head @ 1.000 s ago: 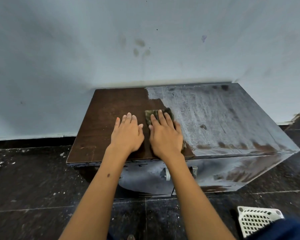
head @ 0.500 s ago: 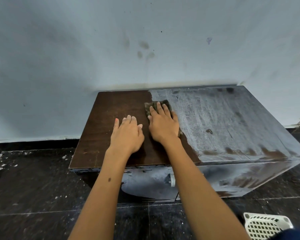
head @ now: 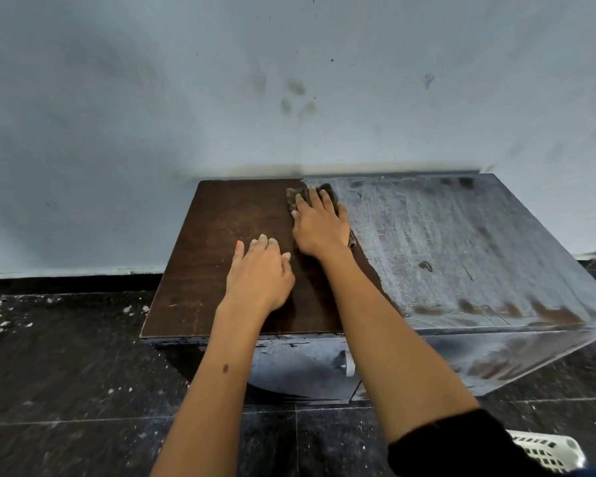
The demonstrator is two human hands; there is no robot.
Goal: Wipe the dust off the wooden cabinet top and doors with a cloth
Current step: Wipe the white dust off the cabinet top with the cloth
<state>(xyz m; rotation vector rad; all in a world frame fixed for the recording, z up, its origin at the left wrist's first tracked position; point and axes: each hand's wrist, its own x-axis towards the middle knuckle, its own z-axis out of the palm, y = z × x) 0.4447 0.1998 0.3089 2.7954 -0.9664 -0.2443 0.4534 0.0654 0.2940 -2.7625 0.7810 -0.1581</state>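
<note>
mostly flat hands: right hand pressing crumpled cloth, left hand on smooth brown cabinet top

Dim, cool, even light; wide-angle bending at edges.

A right hand presses a dark cloth flat near the back edge of a wooden cabinet, where clean brown wood meets grey dust. The left hand rests, apparently flat, on the wiped side.

Bare room, likely a home under renovation.
Stained wall, speckled dark tiles, dusty cabinet, basket.
</note>
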